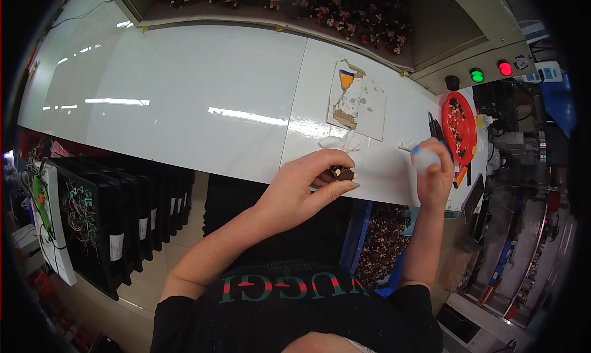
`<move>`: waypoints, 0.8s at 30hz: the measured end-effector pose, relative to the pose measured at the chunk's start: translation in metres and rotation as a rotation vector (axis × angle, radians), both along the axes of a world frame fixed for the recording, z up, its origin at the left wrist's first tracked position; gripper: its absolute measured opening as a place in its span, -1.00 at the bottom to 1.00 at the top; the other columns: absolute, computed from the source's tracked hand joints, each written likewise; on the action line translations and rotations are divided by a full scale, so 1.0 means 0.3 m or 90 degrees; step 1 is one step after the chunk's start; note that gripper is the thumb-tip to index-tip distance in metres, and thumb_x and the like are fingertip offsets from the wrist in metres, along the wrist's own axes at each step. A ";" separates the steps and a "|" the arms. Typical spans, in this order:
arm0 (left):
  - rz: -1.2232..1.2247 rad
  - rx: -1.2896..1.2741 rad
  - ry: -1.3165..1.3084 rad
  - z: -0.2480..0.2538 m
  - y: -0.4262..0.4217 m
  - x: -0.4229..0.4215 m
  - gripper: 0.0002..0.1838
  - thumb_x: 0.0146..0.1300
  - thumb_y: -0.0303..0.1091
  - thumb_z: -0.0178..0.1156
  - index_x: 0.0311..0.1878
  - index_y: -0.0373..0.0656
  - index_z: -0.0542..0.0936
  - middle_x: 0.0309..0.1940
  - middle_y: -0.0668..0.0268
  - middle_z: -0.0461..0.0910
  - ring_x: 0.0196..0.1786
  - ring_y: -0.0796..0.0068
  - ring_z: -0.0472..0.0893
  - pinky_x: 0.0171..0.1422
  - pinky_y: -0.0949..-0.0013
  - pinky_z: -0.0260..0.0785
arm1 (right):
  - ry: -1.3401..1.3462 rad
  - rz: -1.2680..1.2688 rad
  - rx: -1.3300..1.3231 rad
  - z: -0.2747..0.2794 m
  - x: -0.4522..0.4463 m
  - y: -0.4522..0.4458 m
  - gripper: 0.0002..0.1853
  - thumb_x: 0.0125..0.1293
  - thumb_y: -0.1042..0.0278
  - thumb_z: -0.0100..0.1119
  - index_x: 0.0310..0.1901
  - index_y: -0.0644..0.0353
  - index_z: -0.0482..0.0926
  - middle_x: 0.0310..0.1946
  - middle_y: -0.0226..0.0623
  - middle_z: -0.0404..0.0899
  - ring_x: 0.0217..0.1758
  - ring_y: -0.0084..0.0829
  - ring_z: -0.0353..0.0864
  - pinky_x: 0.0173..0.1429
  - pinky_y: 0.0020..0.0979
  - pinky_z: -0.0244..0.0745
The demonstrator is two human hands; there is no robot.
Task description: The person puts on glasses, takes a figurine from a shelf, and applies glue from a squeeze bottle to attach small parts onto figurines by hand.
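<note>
My left hand (301,183) is closed near the table's front edge, pinching a small dark brown figurine (343,174) with pale spots between thumb and fingers. My right hand (436,174), to the right and apart from the left, is wrapped round a small whitish squeeze bottle (426,160) with a blue part near its top. Motion blurs the bottle a little. A crumpled white tissue (342,143) lies just beyond my left hand. Behind it is a stained white board (371,106) with torn cardboard and an orange-and-blue patch. A small white scrap (406,145) sits beside my right hand.
A red oval tray (470,128) holds small dark and pale pieces. Dark pen-like tools (436,128) lie beside it. Many figurines fill the grey machine's bay (295,8) and a bin (383,239) below the table. Black racks (123,217) stand at left.
</note>
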State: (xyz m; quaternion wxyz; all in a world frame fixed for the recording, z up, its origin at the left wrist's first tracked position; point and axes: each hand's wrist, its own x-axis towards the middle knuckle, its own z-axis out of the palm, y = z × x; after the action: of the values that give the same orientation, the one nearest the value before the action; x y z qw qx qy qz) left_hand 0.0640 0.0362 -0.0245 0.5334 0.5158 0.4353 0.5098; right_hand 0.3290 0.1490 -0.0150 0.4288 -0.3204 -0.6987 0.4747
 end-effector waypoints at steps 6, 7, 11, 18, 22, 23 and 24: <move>-0.008 -0.023 -0.007 -0.005 -0.001 0.005 -0.73 0.28 -0.44 0.24 0.03 -0.21 0.51 -0.15 0.30 0.55 -0.21 0.63 0.57 -0.10 0.53 0.48 | -0.087 -0.197 -0.083 -0.031 -0.040 0.087 -0.69 0.34 0.41 0.15 0.06 0.32 0.42 -0.10 -0.32 0.55 -0.10 -0.55 0.54 0.05 -0.49 0.45; -0.016 -0.031 -0.004 -0.004 -0.001 0.003 -0.72 0.28 -0.49 0.23 0.05 -0.21 0.51 -0.14 0.33 0.54 -0.19 0.69 0.54 -0.09 0.58 0.45 | -0.121 -0.195 -0.059 -0.049 -0.038 0.105 -0.68 0.32 0.42 0.18 0.05 0.32 0.43 -0.11 -0.33 0.56 -0.10 -0.56 0.54 0.04 -0.50 0.45; -0.016 -0.044 -0.017 -0.008 -0.005 0.003 -0.71 0.28 -0.55 0.20 0.06 -0.23 0.49 -0.10 0.31 0.53 -0.13 0.64 0.56 -0.01 0.53 0.48 | -0.281 -0.256 0.021 -0.035 -0.060 0.107 -0.63 0.24 0.38 0.28 0.04 0.30 0.45 -0.18 -0.33 0.59 -0.14 -0.56 0.56 -0.04 -0.53 0.42; -0.030 -0.057 -0.051 -0.011 0.004 0.013 -0.72 0.29 -0.60 0.16 0.06 -0.29 0.45 -0.04 0.24 0.52 -0.08 0.59 0.58 0.11 0.47 0.49 | -0.475 -0.287 0.195 0.040 -0.001 -0.078 -0.65 0.18 0.37 0.31 0.01 0.21 0.53 0.01 -0.17 0.52 0.12 -0.24 0.46 0.20 -0.32 0.32; -0.041 -0.067 -0.031 -0.007 0.005 0.006 -0.71 0.29 -0.58 0.17 0.07 -0.27 0.45 -0.04 0.25 0.52 -0.10 0.61 0.57 0.07 0.50 0.49 | -0.475 -0.242 0.183 -0.023 -0.002 -0.106 -0.78 0.21 0.48 0.26 -0.09 0.21 0.59 -0.13 -0.20 0.54 -0.10 -0.29 0.54 0.01 -0.41 0.43; -0.022 -0.051 -0.028 -0.009 0.003 0.007 -0.72 0.29 -0.52 0.21 0.05 -0.25 0.46 -0.10 0.26 0.54 -0.14 0.62 0.58 0.00 0.51 0.48 | -0.447 -0.240 0.149 -0.018 -0.019 -0.103 -0.78 0.21 0.50 0.25 -0.09 0.21 0.59 -0.16 -0.21 0.54 -0.14 -0.31 0.56 -0.04 -0.44 0.45; -0.004 -0.036 -0.024 -0.014 0.001 0.011 -0.72 0.28 -0.46 0.24 0.03 -0.24 0.48 -0.16 0.28 0.56 -0.19 0.62 0.59 -0.07 0.52 0.48 | -0.403 -0.225 0.161 -0.007 -0.040 -0.101 -0.82 0.20 0.56 0.24 -0.14 0.22 0.60 -0.25 -0.23 0.54 -0.25 -0.38 0.57 -0.14 -0.50 0.46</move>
State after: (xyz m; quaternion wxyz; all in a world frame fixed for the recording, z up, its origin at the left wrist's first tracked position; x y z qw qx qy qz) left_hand 0.0675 0.0364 -0.0288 0.5575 0.4925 0.4374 0.5053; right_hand 0.3170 0.1187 -0.0169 0.3032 -0.5110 -0.7837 0.1809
